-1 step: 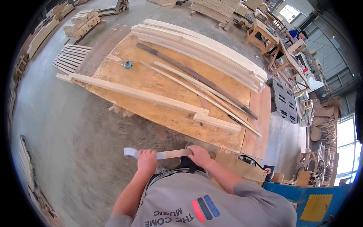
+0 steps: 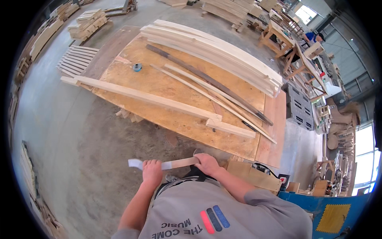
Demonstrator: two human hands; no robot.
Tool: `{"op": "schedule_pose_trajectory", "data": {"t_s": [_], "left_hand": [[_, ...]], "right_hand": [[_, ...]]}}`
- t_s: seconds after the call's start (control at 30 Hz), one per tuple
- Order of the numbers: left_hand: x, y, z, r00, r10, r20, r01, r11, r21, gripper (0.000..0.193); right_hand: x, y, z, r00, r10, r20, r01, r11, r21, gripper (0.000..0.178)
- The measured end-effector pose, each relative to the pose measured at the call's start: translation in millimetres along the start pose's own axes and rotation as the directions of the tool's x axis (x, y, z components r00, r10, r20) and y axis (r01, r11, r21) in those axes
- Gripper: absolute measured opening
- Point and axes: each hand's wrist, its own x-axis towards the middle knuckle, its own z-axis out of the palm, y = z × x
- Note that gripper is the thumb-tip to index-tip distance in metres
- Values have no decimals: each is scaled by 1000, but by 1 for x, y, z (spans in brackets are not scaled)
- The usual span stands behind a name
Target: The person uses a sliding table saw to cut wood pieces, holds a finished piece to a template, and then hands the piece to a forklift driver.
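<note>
Tabletop [image 2: 147,81] beyond left hand [image 2: 152,171], curled over strip [image 2: 184,162]

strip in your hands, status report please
Left hand, right hand: both gripping. Strip: runs between them, white end past the left. Ahead: table with boards on it.

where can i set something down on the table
Bare tabletop shows between the long near beam and the thin strips, and between the short block and near edge. The far side is crowded with stacked boards.
</note>
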Motion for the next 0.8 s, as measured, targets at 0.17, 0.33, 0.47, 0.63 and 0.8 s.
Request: {"op": "schedule_pose_trajectory", "data": {"t_s": [0.17,0.33,0.47,0.63,0.8], "left_hand": [[-92,-60,-4,920,-392,12,391,913,-113,37],[-205,-86,7,437,-898,50,870,408,-278,34],[-315,-69,37,-170,-985,30,901,-168,-401,34],[-367,7,111,-622,-740,256,604,-661,-444,31],[-318,16,147,-680,-458,573,214,-871,-442,42]], "right_hand": [[68,-87,21,931,-215,295,188,975,119,45],[134,-148,61,759,-376,532,322,926,196,51],[186,-191,115,441,-460,771,521,831,197,52],[238,-251,201,64,-405,912,708,662,244,49],[302,-263,310,155,-193,969,463,880,101,28]]}}
